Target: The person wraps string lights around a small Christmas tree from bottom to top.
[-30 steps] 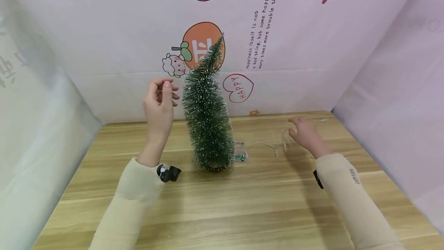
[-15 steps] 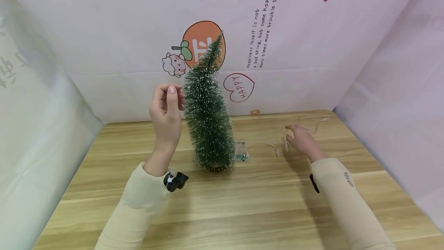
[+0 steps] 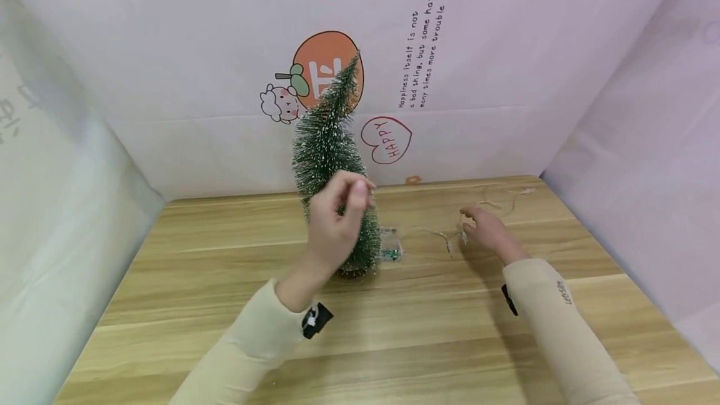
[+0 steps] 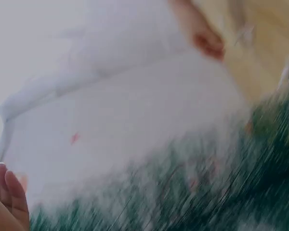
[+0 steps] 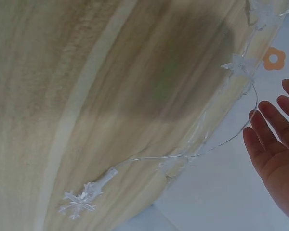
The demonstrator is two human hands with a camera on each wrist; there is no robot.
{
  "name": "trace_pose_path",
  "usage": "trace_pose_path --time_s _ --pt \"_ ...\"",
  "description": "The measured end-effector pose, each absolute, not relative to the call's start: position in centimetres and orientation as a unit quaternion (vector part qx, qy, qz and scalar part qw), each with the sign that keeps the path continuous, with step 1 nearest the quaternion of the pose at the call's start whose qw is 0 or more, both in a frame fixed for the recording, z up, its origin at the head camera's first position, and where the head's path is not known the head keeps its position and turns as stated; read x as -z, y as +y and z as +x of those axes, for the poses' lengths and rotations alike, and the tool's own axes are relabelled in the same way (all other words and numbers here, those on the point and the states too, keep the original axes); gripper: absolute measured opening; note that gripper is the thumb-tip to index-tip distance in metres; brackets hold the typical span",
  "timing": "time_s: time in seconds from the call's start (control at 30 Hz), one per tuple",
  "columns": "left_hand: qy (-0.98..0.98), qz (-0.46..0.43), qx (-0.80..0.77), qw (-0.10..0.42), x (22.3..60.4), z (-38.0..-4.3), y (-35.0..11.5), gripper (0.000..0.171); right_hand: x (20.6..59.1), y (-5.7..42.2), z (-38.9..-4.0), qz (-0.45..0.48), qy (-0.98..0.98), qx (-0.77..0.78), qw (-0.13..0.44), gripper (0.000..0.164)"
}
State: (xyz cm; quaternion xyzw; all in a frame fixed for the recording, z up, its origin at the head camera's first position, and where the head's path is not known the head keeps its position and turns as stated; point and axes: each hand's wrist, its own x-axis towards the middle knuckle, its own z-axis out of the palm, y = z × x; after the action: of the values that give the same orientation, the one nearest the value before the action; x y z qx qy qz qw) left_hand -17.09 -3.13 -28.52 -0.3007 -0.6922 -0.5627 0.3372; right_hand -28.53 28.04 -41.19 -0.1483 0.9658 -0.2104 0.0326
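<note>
A small green artificial Christmas tree [image 3: 329, 142] with white-flecked bristles stands upright on the table, its tip bent right. My left hand [image 3: 332, 224] is in front of it, covering part of its middle, with loosely bent fingers and nothing visible in them. Blurred bristles lie beside those fingers in the left wrist view. At right my right hand [image 3: 486, 230] hovers over a string of lights [image 5: 202, 153]. Its fingers are spread, with the clear wire passing right at the fingertips. A snowflake [image 5: 79, 204] and a star [image 5: 239, 65] hang on that wire.
A clear battery box [image 3: 390, 245] with a green part lies just right of the tree's base. The wooden table [image 3: 427, 330] meets a printed white cloth backdrop [image 3: 478, 80] at its back edge. White cloth also stands at both sides.
My left hand has moved right and down from the tree's left side to in front of it. My right hand has shifted slightly left and down. The tree stays in place.
</note>
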Motion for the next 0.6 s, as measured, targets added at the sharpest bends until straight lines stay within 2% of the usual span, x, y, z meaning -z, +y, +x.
trace_pose_path --time_s 0.1,0.33,0.43,0.6 --pt "-0.737 -0.302 0.548 0.256 30.3 -17.1 -1.5 0.030 41.3 27.8 -28.4 -0.141 0.965 0.217 0.049 0.044" --pt "-0.803 -0.220 0.554 0.004 33.9 -17.9 3.2 0.029 42.1 27.8 -28.5 -0.142 0.962 0.226 0.059 0.045" --pt "-0.807 -0.179 0.561 -0.045 35.4 -18.4 5.0 0.027 42.6 27.7 -28.6 -0.156 0.964 0.211 0.037 0.049" --pt "-0.827 -0.136 0.541 -0.063 37.9 -19.6 6.7 0.025 43.2 27.3 -28.7 -0.167 0.969 0.184 0.008 0.050"
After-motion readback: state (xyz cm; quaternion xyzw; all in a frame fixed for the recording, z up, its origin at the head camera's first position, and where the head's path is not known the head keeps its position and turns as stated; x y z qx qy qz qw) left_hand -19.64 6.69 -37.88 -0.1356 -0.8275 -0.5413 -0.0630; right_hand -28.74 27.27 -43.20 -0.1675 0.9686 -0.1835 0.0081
